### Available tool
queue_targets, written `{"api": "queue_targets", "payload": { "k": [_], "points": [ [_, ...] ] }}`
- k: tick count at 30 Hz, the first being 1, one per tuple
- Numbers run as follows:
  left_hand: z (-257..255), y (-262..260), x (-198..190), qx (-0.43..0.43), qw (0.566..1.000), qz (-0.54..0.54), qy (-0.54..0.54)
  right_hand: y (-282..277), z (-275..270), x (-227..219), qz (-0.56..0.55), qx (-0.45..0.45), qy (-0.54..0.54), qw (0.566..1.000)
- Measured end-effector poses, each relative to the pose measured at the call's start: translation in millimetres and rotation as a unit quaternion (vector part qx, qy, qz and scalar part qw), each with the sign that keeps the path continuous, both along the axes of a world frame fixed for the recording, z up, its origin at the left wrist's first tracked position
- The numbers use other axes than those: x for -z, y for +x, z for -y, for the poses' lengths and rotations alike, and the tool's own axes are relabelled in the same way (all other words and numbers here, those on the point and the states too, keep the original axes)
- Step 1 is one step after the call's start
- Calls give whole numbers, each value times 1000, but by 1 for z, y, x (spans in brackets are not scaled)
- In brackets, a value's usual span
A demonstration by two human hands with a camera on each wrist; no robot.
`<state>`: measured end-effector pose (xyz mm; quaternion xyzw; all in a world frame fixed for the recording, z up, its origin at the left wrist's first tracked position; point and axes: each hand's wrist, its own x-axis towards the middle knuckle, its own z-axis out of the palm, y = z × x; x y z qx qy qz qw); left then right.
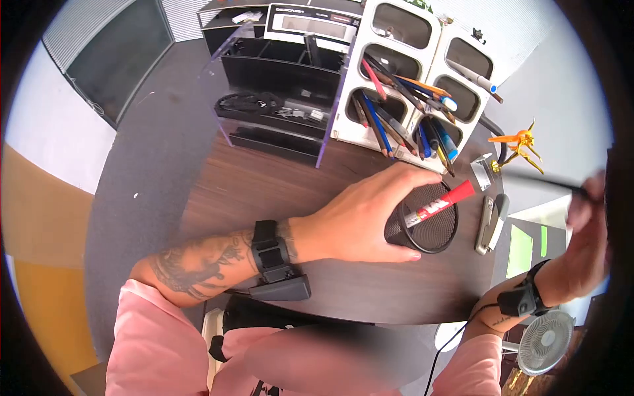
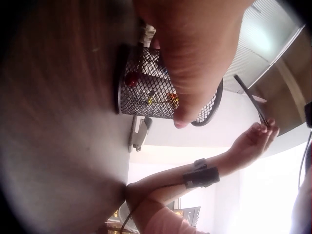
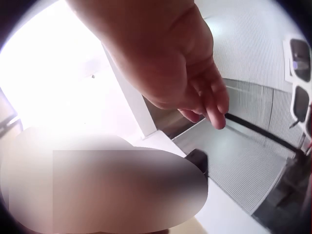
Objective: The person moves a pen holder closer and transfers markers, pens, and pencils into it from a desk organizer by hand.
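Note:
My left hand (image 1: 360,214) grips a black mesh pen cup (image 1: 439,234) standing on the dark wooden desk (image 1: 264,191). Its thumb and fingers curve around the side near the rim. Inside the cup leans a marker (image 1: 439,203) with a red cap and a red and white barrel, cap end sticking out over the rim. Raised off to the right, my right hand (image 1: 581,241) pinches one end of a thin black pencil-like stick (image 3: 263,131). The stick (image 1: 545,179) is blurred in the head view and points left toward the desk. Both wrists wear black strapped devices.
Behind the cup stands a white organizer (image 1: 343,99) holding several pencils and markers. A clear-sided black shelf unit (image 1: 277,99) is left of it. A stapler (image 1: 492,224) lies right of the cup, near an orange and gold figurine (image 1: 518,142). A fan (image 1: 545,340) stands beyond the desk.

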<state>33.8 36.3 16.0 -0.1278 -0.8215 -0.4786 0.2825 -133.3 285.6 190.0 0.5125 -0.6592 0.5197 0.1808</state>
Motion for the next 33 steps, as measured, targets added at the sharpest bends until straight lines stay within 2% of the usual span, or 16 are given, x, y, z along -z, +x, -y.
{"api": "queue_targets", "payload": {
  "k": [2,3,4,7,10,12,13,14,16,19,22,26,28,29,31,33],
  "points": [
    [0,1,-1,5,1000,1,25,14,7,-1,103,-257,58,959],
    [0,1,-2,2,1000,-4,21,49,51,8,-5,-268,-3,963],
    [0,1,-4,8,1000,-1,18,27,49,-12,-111,-308,210,921],
    [2,-1,-8,6,1000,0,8,32,91,12,-52,-323,178,928],
    [5,-5,-6,5,1000,9,2,23,94,25,34,-309,144,940],
    [8,-7,-4,5,1000,15,-8,3,71,5,-33,-268,121,955],
    [8,-7,-2,3,1000,19,-15,-8,55,2,11,-261,89,961],
    [7,-6,-1,2,1000,19,-13,-50,7,4,132,-190,82,969],
    [7,-7,-2,-5,1000,16,-24,-5,48,0,-26,-234,129,963],
    [6,-6,-6,-7,999,28,-19,21,87,18,-30,-252,203,946],
    [4,-4,-7,-25,999,34,-29,19,107,33,-112,-288,284,908],
    [9,-6,-2,11,999,48,-21,23,115,39,-90,-308,316,893],
    [8,-5,-7,-2,999,26,-45,20,115,33,-12,-276,283,918],
    [8,-5,-6,-3,999,26,-44,10,115,38,19,-299,204,932],
    [8,-6,-6,14,999,31,-28,-7,121,44,34,-198,139,970],
    [7,-5,-5,21,999,32,-20,-31,131,56,-43,-87,153,984]
  ]
}}
